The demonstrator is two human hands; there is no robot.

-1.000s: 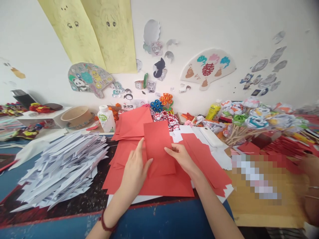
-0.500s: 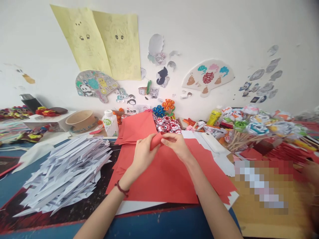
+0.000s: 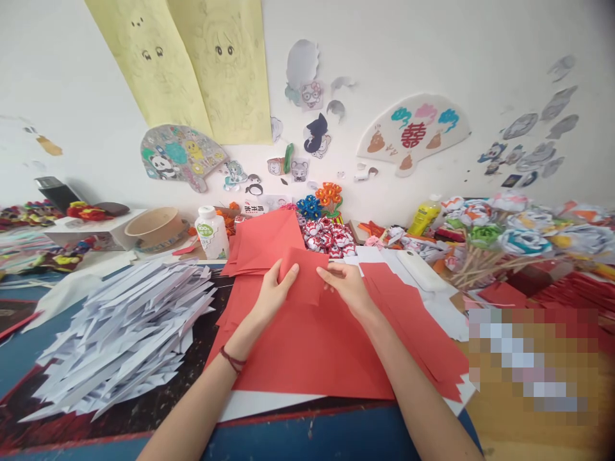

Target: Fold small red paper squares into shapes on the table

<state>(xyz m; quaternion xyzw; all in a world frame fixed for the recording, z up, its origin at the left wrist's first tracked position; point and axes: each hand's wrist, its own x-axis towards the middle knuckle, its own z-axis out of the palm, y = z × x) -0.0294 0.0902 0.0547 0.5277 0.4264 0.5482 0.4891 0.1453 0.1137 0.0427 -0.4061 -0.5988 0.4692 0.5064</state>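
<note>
Between my two hands is a small red sheet of paper [image 3: 306, 276], held up over the larger red paper [image 3: 312, 355] on the table. My left hand [image 3: 273, 291] grips its left side, thumb on the near face. With thumb and fingertips, my right hand [image 3: 346, 287] pinches the sheet's right edge. The sheet looks mostly flat, with a raised top corner on the left. Behind the hands, a stack of red paper squares [image 3: 269, 238] lies at an angle.
To the left lies a heap of folded white paper strips [image 3: 125, 333]. A white bottle [image 3: 212, 234] and a round wooden tub [image 3: 156, 228] stand behind it. White and coloured paper flowers [image 3: 521, 234] and a yellow bottle [image 3: 425, 216] are at the right back. Part of the right side is pixelated.
The small red paper was curled over in my fingers and is now opened out nearly flat. My right hand has shifted slightly down. The view has tilted down a little.
</note>
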